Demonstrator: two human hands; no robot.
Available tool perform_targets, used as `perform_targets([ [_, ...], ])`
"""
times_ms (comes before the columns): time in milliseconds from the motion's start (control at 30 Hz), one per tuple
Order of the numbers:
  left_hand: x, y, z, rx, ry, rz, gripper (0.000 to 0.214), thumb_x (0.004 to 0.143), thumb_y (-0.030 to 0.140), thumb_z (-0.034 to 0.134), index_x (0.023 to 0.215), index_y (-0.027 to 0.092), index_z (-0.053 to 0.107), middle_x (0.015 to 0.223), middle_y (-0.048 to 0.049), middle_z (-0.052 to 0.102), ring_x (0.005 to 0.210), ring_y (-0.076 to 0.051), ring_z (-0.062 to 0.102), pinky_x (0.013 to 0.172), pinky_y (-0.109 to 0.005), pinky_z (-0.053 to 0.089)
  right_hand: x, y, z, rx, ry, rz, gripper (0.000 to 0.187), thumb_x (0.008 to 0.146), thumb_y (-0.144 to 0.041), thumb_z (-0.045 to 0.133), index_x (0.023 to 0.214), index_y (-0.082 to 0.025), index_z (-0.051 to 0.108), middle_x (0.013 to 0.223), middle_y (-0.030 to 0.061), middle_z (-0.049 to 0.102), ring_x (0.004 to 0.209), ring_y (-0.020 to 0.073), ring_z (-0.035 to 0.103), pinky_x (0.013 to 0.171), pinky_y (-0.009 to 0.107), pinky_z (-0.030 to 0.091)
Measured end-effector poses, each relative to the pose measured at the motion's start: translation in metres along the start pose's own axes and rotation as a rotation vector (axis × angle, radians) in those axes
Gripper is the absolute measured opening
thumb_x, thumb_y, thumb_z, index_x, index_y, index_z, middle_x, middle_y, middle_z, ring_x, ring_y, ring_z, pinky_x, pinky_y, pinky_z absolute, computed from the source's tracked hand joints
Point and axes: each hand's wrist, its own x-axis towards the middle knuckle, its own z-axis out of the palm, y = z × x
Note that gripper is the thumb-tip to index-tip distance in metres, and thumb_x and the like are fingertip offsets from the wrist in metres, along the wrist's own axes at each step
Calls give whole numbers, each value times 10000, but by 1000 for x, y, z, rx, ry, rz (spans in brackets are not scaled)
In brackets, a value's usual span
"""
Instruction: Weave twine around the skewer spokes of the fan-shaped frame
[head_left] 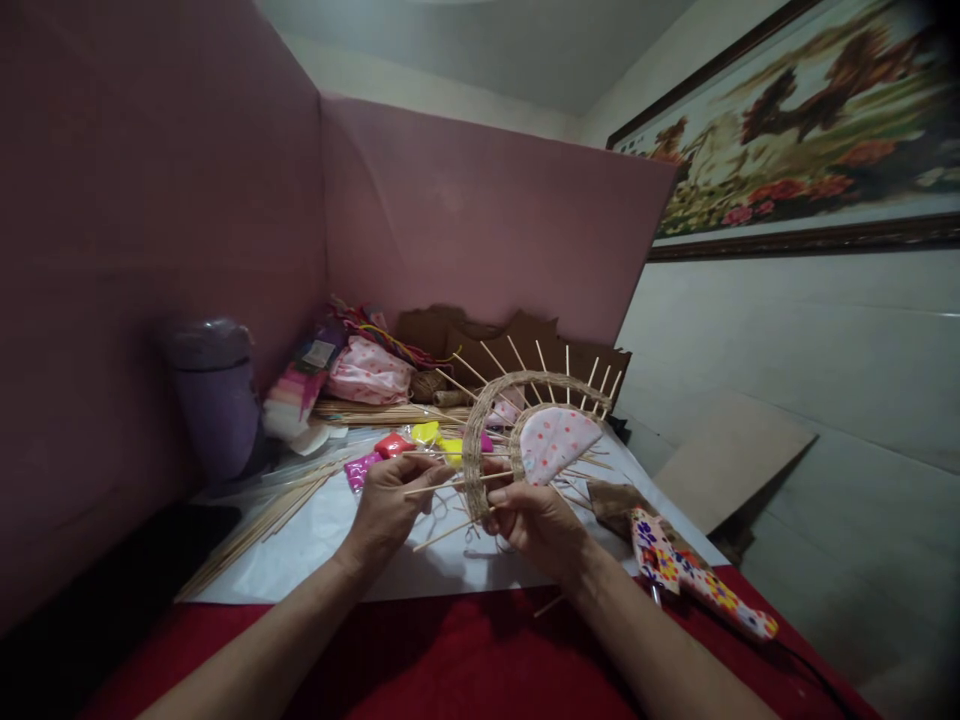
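A half-round twine weave [474,440] on thin wooden sticks [568,360] is held above the table, its stick ends fanning outward. Inside its curve sits a pale pink half-circle of cloth with red dots [559,440]. My right hand [536,525] grips the lower end of the woven band, thumb on the near side. On the left, my left hand [394,505] is closed, with its fingertips pinched at a stick that juts from the band. Whether twine is also between those fingers I cannot tell.
Red, yellow and magenta packets [394,445] lie behind my hands. A flower-patterned glue gun [697,580] rests at right. Loose sticks [277,500] lie at left near a purple container [214,410]. Dotted cloth [371,370] and brown cardboard [517,335] stand at the back.
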Motion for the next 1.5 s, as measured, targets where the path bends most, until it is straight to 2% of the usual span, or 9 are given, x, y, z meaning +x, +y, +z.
perform_targets([
  [167, 1, 2, -4, 70, 19, 9, 249, 626, 374, 735, 597, 142, 649, 455, 47, 503, 406, -50, 384, 398, -180, 285, 1, -1, 0, 13, 19, -7, 417, 567, -47, 640, 973, -138, 634, 765, 28, 685, 567, 92, 573, 456, 169, 428],
  [367, 14, 7, -20, 292, -16, 35, 240, 603, 379, 718, 683, 153, 726, 634, -39, 674, 582, -125, 545, 538, -223, 400, 3, 2, -6, -4, 76, -18, 248, 550, -55, 631, 792, -108, 649, 674, 19, 645, 521, 79, 532, 439, 173, 423],
  [567, 22, 17, -34, 452, -156, -261, 372, 555, 496, 673, 579, 125, 683, 381, 5, 522, 314, -52, 255, 359, -219, 143, 7, 2, -10, -24, 89, -21, 372, 567, -81, 608, 933, -151, 613, 720, 17, 657, 589, 115, 575, 487, 200, 462],
  [767, 22, 24, -43, 521, -182, -244, 375, 619, 487, 623, 473, 142, 617, 343, -4, 490, 362, -62, 282, 403, -215, 170, 9, 5, -11, -100, 81, -31, 328, 586, -114, 572, 911, -134, 612, 821, 56, 675, 625, 118, 589, 501, 204, 464],
  [967, 20, 29, -40, 396, -161, -282, 395, 537, 533, 684, 550, 141, 637, 350, 61, 363, 364, -53, 235, 394, -209, 121, 10, 4, -10, -121, 200, -91, 295, 554, -129, 578, 846, -134, 621, 726, 18, 637, 568, 95, 534, 438, 180, 417],
  [1067, 19, 30, -37, 349, -153, -211, 420, 537, 544, 704, 581, 128, 668, 393, 58, 366, 390, -46, 223, 389, -204, 112, 10, 3, -9, -113, 220, -80, 237, 553, -133, 581, 787, -122, 620, 721, 24, 625, 569, 91, 527, 440, 180, 418],
  [1167, 18, 29, -35, 358, -133, -119, 402, 573, 536, 697, 589, 133, 699, 389, 51, 367, 379, -47, 219, 364, -207, 100, 10, 4, -9, -123, 233, -79, 301, 559, -122, 569, 855, -127, 627, 746, 30, 636, 578, 98, 537, 437, 184, 422],
  [1300, 14, 28, -32, 320, -206, -54, 362, 646, 509, 668, 662, 152, 727, 369, 60, 346, 350, -51, 237, 337, -201, 115, 11, 9, -11, -162, 236, -72, 330, 569, -114, 556, 891, -124, 627, 796, 56, 662, 623, 118, 576, 433, 179, 424],
  [1500, 8, 32, -26, 395, -233, 92, 334, 740, 461, 617, 612, 163, 699, 416, 40, 427, 432, -69, 368, 430, -187, 287, 11, 15, -10, -209, 250, -11, 373, 593, -108, 562, 963, -152, 596, 748, 36, 667, 551, 106, 556, 396, 163, 398],
])
